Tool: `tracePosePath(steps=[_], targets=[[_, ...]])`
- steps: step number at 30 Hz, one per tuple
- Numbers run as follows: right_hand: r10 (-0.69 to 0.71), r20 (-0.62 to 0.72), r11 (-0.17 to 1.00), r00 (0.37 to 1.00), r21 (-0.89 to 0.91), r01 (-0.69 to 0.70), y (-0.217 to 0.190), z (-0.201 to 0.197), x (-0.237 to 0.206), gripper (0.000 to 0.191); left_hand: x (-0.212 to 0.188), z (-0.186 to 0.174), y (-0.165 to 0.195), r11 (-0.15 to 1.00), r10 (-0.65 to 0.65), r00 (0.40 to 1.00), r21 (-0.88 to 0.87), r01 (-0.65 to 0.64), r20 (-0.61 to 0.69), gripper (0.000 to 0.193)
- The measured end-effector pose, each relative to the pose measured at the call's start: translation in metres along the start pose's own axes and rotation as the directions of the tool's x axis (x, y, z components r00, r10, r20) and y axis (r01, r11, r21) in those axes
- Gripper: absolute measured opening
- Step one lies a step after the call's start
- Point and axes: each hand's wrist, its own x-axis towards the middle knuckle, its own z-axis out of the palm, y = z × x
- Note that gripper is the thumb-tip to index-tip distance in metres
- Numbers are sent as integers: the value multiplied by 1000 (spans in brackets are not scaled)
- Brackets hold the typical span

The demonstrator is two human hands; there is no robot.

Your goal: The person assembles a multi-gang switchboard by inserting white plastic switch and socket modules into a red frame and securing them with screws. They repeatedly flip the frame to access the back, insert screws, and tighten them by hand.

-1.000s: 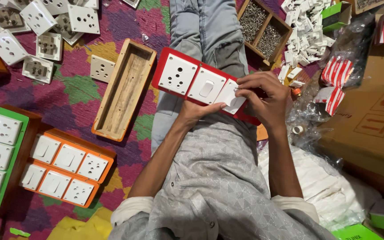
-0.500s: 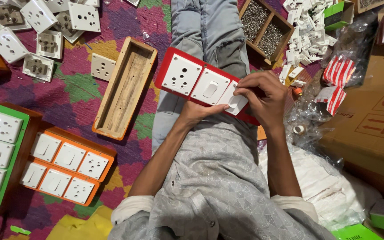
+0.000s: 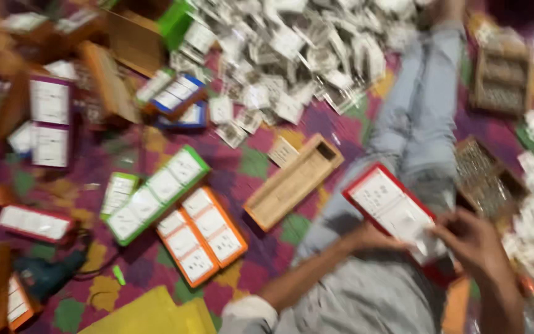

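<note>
While the whole view is smeared by motion blur, the fingers of the right hand (image 3: pixel 474 244) can be made out curled down onto the lower end of a red-framed switch plate (image 3: pixel 394 207) at the lower right of the frame, pinching it; the left hand (image 3: pixel 372 235) reaches under the plate's lower edge, and whether its fingers are closed there cannot be told. This plate lies tilted over the person's lap, above the grey shirt. Just left of it on the patterned floor mat (image 3: pixel 267 164) sits an open wooden box (image 3: pixel 292 182), and further left lie an orange-framed plate (image 3: pixel 200 234) and a green-framed plate (image 3: pixel 159 193) side by side. A tray of small metal parts (image 3: pixel 483 179) stands right of the lap. Loose white pieces (image 3: pixel 292 55) are heaped across the top centre, and a dark power drill (image 3: pixel 47 275) rests at lower left.
</note>
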Motion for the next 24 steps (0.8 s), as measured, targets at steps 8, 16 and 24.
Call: tracePosePath(steps=[8,16,24], targets=[[42,-123,990,991,137,-25,103,9,51,14,-7,2,16,992,114,990,-47,-118,-81,61],[6,-249,985,969,169,38,85,27,50,10,-12,3,35,995,54,998,-76,-57,-42,59],[158,-128,922,979,373,-100,69,19,34,20,-7,5,49,993,113,994,-34,-113,-13,71]])
